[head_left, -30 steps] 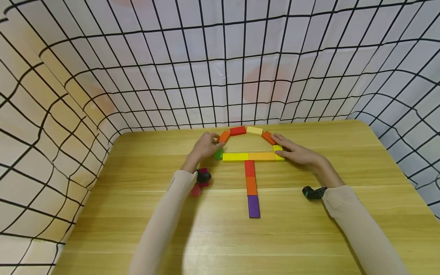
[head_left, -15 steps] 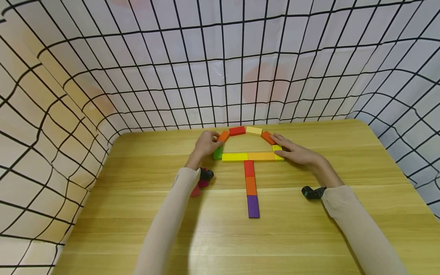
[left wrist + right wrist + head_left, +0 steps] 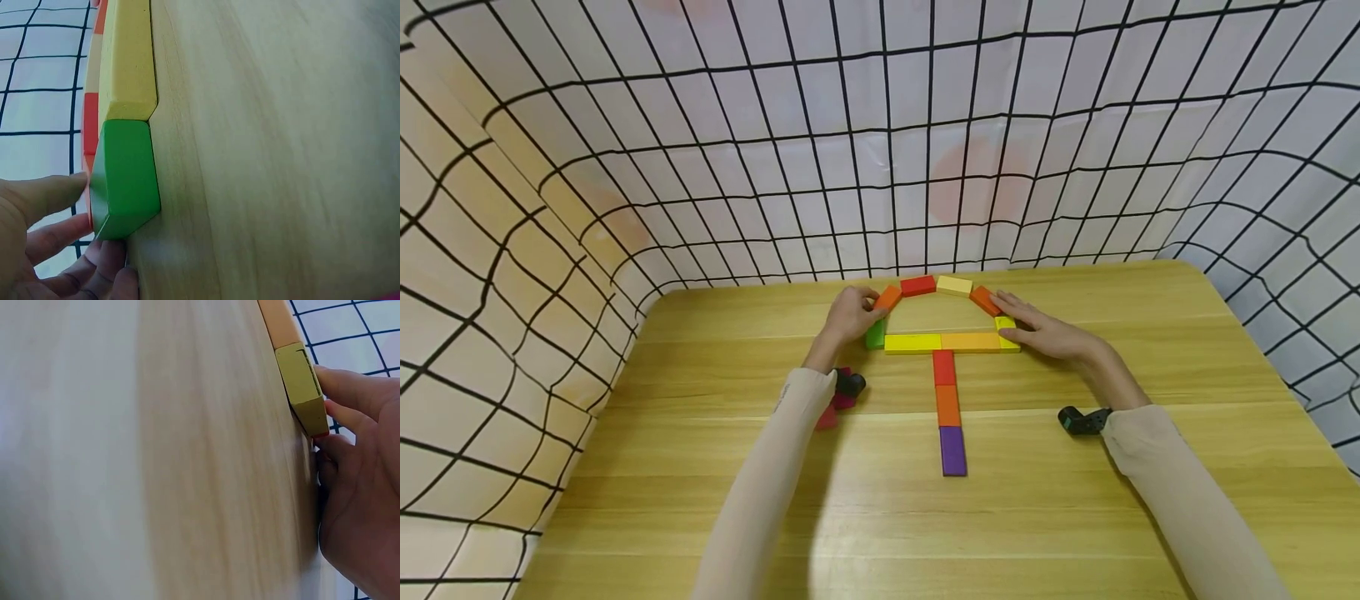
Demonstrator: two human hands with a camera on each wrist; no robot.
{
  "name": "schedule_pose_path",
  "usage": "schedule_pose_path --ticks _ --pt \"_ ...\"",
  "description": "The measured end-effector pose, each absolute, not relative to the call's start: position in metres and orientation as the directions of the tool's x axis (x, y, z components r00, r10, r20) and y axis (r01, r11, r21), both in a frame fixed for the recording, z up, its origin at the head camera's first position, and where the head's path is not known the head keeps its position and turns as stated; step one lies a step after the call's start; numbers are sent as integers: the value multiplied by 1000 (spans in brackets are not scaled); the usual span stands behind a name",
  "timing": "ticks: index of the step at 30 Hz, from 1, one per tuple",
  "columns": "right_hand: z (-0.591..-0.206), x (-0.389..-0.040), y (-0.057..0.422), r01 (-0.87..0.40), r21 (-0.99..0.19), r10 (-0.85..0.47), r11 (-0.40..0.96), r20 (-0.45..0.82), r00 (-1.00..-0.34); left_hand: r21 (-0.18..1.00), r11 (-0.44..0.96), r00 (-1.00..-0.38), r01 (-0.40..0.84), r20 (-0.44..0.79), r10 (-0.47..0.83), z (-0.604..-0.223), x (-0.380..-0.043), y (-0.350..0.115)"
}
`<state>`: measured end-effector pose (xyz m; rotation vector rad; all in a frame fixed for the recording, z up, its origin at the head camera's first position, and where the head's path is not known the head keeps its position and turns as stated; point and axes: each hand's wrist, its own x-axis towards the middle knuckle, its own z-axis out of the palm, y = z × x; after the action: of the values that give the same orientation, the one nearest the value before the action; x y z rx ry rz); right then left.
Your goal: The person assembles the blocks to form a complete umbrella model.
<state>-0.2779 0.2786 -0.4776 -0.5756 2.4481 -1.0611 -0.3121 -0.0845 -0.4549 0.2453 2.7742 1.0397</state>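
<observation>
My left hand [image 3: 847,314] pinches an orange block [image 3: 889,297] between thumb and fingers at the arch's left side. Just below it lies a green block [image 3: 876,335], large in the left wrist view. A red block [image 3: 918,286] and a pale yellow block [image 3: 955,285] form the arch's top. My right hand [image 3: 1048,331], fingers extended, touches another orange block [image 3: 983,300] and a yellow block [image 3: 1006,322] on the right side. Under the arch runs a bar of a yellow block [image 3: 913,343] and a light orange block [image 3: 972,342].
From the bar, a red block [image 3: 943,367], an orange block [image 3: 948,406] and a purple block [image 3: 953,451] run toward me. Pinkish-red blocks [image 3: 826,418] lie partly hidden beneath my left wrist. Black-gridded white cloth [image 3: 850,192] rises behind the wooden table [image 3: 1037,517].
My left hand and forearm have shifted slightly right, leaving more of the green block in sight. The right hand keeps its place and the blocks look the same.
</observation>
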Motion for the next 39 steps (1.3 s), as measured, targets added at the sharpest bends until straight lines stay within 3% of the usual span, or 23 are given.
schedule_pose_path --ticks 12,19,30,35,39 --pt "-476 -276 277 -139 -801 -502 583 -220 -836 765 637 -923 96 -171 345 -446 -298 -117" --pt "-477 -275 276 -142 -799 -503 584 -219 -836 703 683 -876 197 -187 445 -433 -280 -145" --pt "-478 -276 277 -98 -807 -472 583 -238 -849 617 694 -793 370 -179 582 -424 -223 -170" --pt "-478 -275 278 -117 -807 -490 579 -230 -841 570 670 -770 476 -98 630 -428 -205 -174" --pt "-478 -274 277 -113 -816 -495 567 -228 -838 574 663 -786 481 -53 616 -431 -197 -177"
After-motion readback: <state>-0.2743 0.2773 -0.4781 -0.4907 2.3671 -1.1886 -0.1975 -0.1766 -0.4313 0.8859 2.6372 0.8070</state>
